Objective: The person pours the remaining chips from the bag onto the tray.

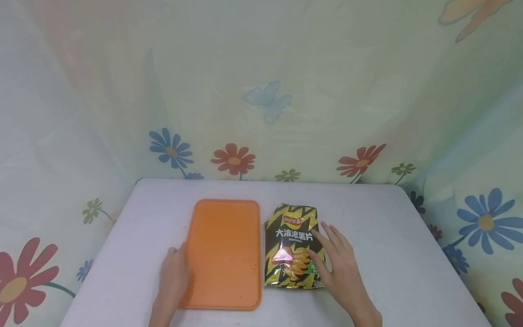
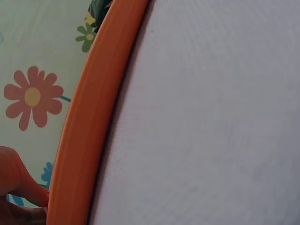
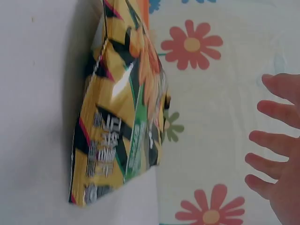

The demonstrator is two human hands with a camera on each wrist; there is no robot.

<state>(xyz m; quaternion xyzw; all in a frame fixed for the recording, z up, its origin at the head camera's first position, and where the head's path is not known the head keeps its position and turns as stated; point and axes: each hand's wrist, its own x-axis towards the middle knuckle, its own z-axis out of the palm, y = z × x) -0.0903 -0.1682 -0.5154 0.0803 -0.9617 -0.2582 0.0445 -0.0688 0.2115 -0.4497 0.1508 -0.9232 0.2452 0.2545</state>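
Note:
An orange tray (image 1: 226, 254) with a raised rim lies flat on the table, its side wall (image 2: 89, 112) large in the left wrist view. At its left edge, my left hand (image 1: 173, 274) grips the rim with curled fingers, partly hidden in the head view. To the right of the tray is a black-and-yellow bag of potato chips (image 1: 292, 247), lying face up and puffed (image 3: 126, 93). My right hand (image 1: 341, 268) hovers at the bag's right side with fingers spread, the thumb and index finger overlapping it in the head view. No thing is held in it.
A white cloth covers the table (image 1: 359, 204), whose far edge runs near a curtain (image 1: 318, 113) printed with flowers and a butterfly. Small dark specks dot the tray's right part. The bag stands a narrow gap away from the tray.

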